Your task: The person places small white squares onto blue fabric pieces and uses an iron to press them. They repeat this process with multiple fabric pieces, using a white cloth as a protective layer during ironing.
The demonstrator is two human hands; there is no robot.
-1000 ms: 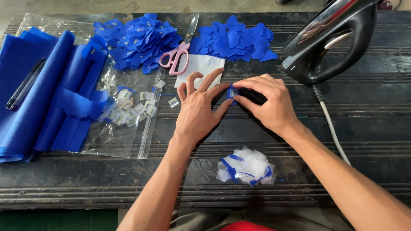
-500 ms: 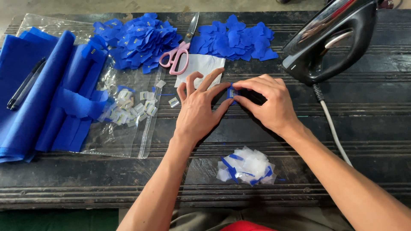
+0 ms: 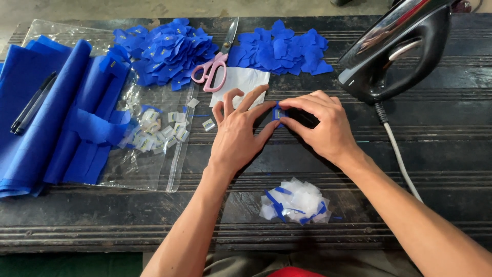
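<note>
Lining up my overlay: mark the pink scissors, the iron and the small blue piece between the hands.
pink scissors (image 3: 209, 74), head view, on the pink handle loops.
iron (image 3: 397, 51), head view, on its black body.
small blue piece (image 3: 278, 113), head view, on the bit showing between both hands' fingers.

Single head-worn camera, sitting above person's chest, looking steeply down and forward over dark ribbed counter (image 3: 451, 154). Near range: both forearms entering from bottom edge, left hand (image 3: 237, 134) and right hand (image 3: 323, 125) meeting near frame centre. Counter's near edge running along bottom, far edge and strip of floor showing at top. Iron (image 3: 397, 51) getting cropped at top right, blue fabric (image 3: 36, 118) at left edge. No second view sharing scene.
</note>
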